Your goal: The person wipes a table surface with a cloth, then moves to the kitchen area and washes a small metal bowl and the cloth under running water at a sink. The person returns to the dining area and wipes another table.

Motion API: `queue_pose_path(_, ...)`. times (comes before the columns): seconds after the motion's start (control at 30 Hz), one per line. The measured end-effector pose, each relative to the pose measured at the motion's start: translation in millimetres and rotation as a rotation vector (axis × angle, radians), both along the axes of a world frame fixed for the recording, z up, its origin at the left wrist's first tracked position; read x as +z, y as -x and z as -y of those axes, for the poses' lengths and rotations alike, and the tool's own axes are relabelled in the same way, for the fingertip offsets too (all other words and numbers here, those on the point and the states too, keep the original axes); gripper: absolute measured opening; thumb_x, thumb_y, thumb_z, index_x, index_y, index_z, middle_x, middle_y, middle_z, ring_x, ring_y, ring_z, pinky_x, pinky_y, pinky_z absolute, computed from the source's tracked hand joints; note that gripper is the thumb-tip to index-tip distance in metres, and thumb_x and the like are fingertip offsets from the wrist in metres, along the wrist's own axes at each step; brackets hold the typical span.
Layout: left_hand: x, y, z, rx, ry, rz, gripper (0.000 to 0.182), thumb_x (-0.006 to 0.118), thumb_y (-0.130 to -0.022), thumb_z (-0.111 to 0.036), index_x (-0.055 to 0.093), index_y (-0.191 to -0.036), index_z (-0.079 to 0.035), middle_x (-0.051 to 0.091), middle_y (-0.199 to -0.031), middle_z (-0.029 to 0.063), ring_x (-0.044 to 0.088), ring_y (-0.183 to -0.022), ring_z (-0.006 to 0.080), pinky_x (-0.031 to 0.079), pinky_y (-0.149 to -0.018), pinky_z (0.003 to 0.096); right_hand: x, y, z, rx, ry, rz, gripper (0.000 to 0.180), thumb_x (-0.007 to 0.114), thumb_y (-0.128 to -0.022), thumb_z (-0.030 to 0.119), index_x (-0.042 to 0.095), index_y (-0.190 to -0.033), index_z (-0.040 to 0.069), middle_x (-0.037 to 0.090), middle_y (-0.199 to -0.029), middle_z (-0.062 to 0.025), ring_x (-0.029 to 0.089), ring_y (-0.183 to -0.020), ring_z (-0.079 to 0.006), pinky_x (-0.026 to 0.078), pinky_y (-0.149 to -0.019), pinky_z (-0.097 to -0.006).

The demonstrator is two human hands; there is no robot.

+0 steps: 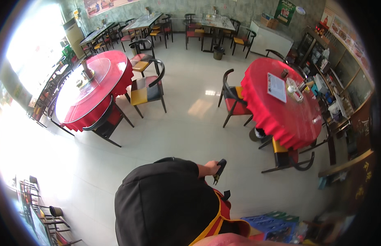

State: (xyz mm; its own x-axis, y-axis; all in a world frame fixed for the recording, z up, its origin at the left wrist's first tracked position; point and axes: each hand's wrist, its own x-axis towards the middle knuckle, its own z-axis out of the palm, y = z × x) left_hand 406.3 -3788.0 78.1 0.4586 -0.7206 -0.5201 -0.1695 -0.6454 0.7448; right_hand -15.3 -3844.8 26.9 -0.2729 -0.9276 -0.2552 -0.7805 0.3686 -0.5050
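My left hand (212, 168) reaches out past a short black sleeve (166, 196) and grips a dark handheld object (221, 166). Its lower end is yellowish and looks forked; what it is exactly is too small to tell. Below the hand hangs a red apron with yellow trim (219, 215), worn over the black top. My right hand is out of view. A blurred patch of skin (227, 239) shows at the bottom rim. Pale floor tiles (190, 135) lie beyond the hand.
Round tables with red cloths stand ahead left (116, 80) and right (258, 80). Chairs with coloured seats (147, 89) surround them. A blue crate (267, 226) sits low right, near a cluttered counter (338, 107). Square tables (218, 22) and a white chest freezer (270, 40) line the back.
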Motion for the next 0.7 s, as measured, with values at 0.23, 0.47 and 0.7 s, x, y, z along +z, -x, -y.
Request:
queue_pose_path(0.23, 5, 58, 170, 0.102, 0.03, 0.143, 0.038, 0.06, -0.096, -0.036, 0.071, -0.114, -0.004, 0.074, -0.099, 0.0218, 0.073, -0.093, 0.0383, 0.056, -0.085, 0.0477, -7, 120, 154, -0.123, 0.026, 0.061, 0.086, 0.088, -0.064, 0.025, 0.054, -0.141, 0.006, 0.065, -0.126, -0.0211, 0.063, -0.116, -0.0404, 0.052, -0.102, -0.0475)
queue_pose_path(0.47, -14, 136, 372, -0.02, 0.137, -0.109, 0.032, 0.069, -0.094, -0.028, 0.074, -0.107, 0.0, 0.074, -0.085, 0.0102, 0.071, -0.073, 0.0191, 0.055, -0.065, 0.0366, 27, 158, 309, -0.229, 0.08, 0.038, 0.094, 0.088, -0.066, 0.023, 0.046, -0.148, 0.007, 0.057, -0.138, -0.0222, 0.055, -0.126, -0.0418, 0.048, -0.107, -0.0492)
queue_pose_path(0.7, 52, 295, 623, -0.412, 0.16, -0.584, 0.034, 0.065, -0.101, -0.027, 0.071, -0.115, 0.004, 0.073, -0.1, 0.0051, 0.066, -0.094, 0.0163, 0.051, -0.089, 0.0343, 88, 211, 406, -0.433, 0.126, 0.044, 0.094, 0.088, -0.067, 0.023, 0.044, -0.149, 0.01, 0.057, -0.136, -0.0211, 0.054, -0.127, -0.0415, 0.048, -0.106, -0.0486)
